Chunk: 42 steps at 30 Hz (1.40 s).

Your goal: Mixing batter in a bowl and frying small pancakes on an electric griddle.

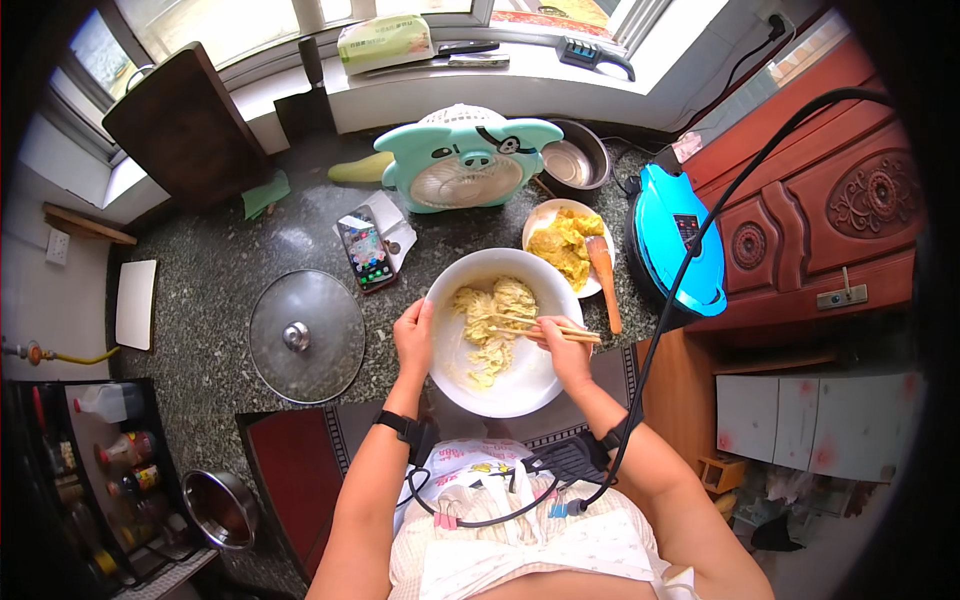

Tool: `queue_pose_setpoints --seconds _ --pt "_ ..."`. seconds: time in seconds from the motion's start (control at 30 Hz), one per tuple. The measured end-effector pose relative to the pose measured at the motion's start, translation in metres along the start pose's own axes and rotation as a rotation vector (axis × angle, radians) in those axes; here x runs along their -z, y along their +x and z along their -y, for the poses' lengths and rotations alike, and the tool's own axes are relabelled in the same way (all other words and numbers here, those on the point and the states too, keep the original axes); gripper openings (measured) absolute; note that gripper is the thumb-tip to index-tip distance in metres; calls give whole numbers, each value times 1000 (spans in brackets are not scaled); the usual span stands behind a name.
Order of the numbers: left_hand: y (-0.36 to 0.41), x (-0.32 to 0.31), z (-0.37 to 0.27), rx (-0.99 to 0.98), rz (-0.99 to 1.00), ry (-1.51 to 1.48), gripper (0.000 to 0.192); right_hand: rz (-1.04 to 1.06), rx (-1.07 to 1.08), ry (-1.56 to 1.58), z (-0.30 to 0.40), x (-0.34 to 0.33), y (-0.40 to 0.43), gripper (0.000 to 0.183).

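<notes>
A large white bowl sits at the counter's front edge, partly overhanging it. My left hand grips the bowl's left rim. Inside lies a lumpy, pale yellow dough-like mixture, piled toward the back and smeared forward. My right hand holds a pair of wooden chopsticks over the bowl's right side, their tips in the mixture. Behind the bowl to the right stands a plate of yellow cooked flat pieces. A wooden-handled brush rests across that plate's edge.
A glass lid and a smartphone lie left of the bowl. Behind it stand a teal pig-faced fan and a metal pot. A blue electric griddle stands at right. A black cable hangs past my right forearm.
</notes>
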<state>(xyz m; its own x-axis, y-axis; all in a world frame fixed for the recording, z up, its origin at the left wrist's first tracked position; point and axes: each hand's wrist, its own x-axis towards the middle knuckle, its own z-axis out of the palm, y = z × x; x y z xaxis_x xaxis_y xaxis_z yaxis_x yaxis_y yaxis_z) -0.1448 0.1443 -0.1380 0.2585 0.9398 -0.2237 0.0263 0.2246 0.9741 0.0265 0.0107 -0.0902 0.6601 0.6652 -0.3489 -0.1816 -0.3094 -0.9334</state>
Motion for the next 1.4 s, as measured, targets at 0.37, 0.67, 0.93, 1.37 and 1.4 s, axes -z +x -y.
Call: queue_pose_setpoints --seconds 0.37,0.67,0.93,1.37,1.4 --pt "1 3 2 0 11 17 28 -36 56 -16 30 -15 -5 22" --pt "1 -3 2 -8 15 -13 28 53 225 -98 2 -8 31 19" --pt "2 5 6 -21 2 -8 28 462 497 -520 85 -10 -4 17" --pt "-2 -1 -1 -25 12 -31 28 126 -141 83 14 -24 3 21" --pt "-1 0 1 -26 10 -31 28 99 -230 138 18 -27 3 21"
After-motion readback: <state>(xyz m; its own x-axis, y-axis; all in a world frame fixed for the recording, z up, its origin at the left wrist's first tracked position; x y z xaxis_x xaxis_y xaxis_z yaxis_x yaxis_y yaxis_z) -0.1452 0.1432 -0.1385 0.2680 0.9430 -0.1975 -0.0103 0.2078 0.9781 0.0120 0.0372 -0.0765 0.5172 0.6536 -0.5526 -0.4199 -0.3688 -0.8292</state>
